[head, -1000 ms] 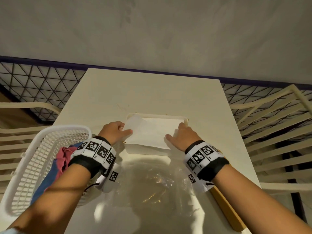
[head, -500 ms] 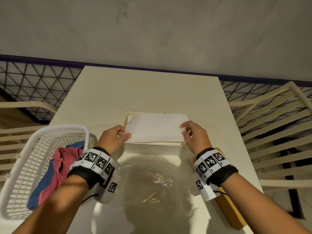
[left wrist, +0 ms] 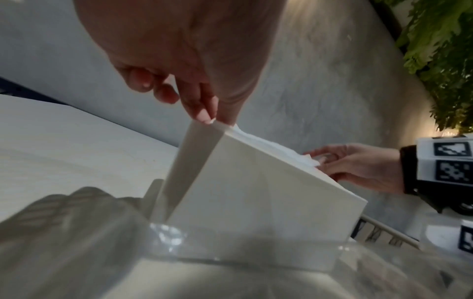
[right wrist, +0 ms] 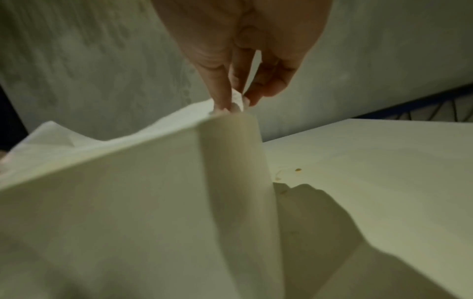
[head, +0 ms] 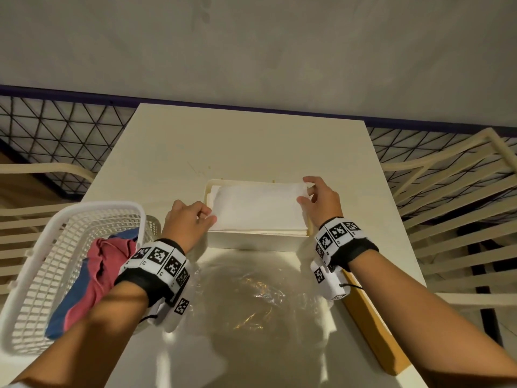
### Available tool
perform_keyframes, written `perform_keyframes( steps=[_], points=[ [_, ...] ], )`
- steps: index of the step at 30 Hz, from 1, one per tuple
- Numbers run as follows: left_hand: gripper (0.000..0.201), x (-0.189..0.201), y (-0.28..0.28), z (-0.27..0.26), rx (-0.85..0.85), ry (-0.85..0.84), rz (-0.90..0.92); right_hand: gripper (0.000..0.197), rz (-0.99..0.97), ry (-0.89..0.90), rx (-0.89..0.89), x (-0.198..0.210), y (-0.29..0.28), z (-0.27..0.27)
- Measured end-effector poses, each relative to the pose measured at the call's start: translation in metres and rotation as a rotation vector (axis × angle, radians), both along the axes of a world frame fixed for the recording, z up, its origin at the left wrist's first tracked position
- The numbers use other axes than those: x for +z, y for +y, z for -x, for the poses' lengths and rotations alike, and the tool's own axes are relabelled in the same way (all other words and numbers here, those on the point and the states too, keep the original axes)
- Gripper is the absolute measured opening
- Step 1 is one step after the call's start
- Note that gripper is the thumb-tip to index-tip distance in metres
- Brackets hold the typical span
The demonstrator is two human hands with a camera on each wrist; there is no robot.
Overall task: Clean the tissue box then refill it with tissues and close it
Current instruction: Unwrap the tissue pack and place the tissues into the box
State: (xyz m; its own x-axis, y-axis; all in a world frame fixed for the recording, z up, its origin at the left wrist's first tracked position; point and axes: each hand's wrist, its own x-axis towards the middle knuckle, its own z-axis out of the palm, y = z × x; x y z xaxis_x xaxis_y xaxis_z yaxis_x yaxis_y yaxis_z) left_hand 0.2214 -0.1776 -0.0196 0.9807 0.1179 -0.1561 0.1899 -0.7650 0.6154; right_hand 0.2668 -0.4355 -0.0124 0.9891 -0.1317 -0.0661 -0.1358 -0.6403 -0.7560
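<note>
An open cream tissue box [head: 251, 243] stands mid-table with a stack of white tissues [head: 257, 208] lying in its top. My left hand [head: 209, 217] pinches the stack's near left corner, seen close in the left wrist view at the box [left wrist: 256, 192] corner, fingertips [left wrist: 207, 119] against the tissue edge [left wrist: 256, 139]. My right hand [head: 305, 191] pinches the far right corner; in the right wrist view a bit of tissue [right wrist: 102, 137] sits between thumb and fingertips [right wrist: 232, 105] above the box [right wrist: 128, 202] wall. A wooden lid [head: 372, 326] lies at the table's right edge.
A crumpled clear plastic wrapper [head: 251, 289] lies on the table [head: 251, 141] in front of the box. A white mesh basket [head: 42, 261] with red and blue cloths [head: 98, 270] stands at the left. Slatted chairs [head: 453, 191] flank the table.
The tissue stack has gone from tilted over the box to lying squarely in its top. My right hand has moved from the near right corner to the far right corner.
</note>
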Motion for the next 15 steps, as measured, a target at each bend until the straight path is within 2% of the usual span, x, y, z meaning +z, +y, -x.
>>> perform_keyframes(
  steps=[3, 5, 8, 9, 10, 15],
  points=[
    [0.020, 0.005, -0.010, 0.002, -0.013, -0.041, -0.035, 0.039, 0.120, 0.040, 0.037, -0.004, -0.001, -0.006],
    [0.024, 0.010, -0.013, 0.001, 0.003, -0.041, -0.069, 0.042, 0.132, 0.087, 0.047, -0.005, -0.004, -0.005],
    [0.064, 0.015, -0.013, -0.003, 0.029, 0.058, -0.007, 0.043, 0.053, 0.113, 0.041, 0.001, -0.009, -0.003],
    [0.071, 0.017, -0.013, -0.004, 0.019, 0.096, 0.018, 0.040, 0.040, 0.108, 0.040, 0.003, -0.010, -0.002],
    [0.070, 0.017, -0.014, -0.006, 0.012, 0.122, 0.037, 0.034, 0.035, 0.094, 0.038, 0.005, -0.012, -0.001],
    [0.025, 0.018, -0.009, -0.011, -0.044, 0.067, 0.044, 0.011, 0.056, -0.027, 0.069, 0.010, -0.017, 0.007]
  ],
)
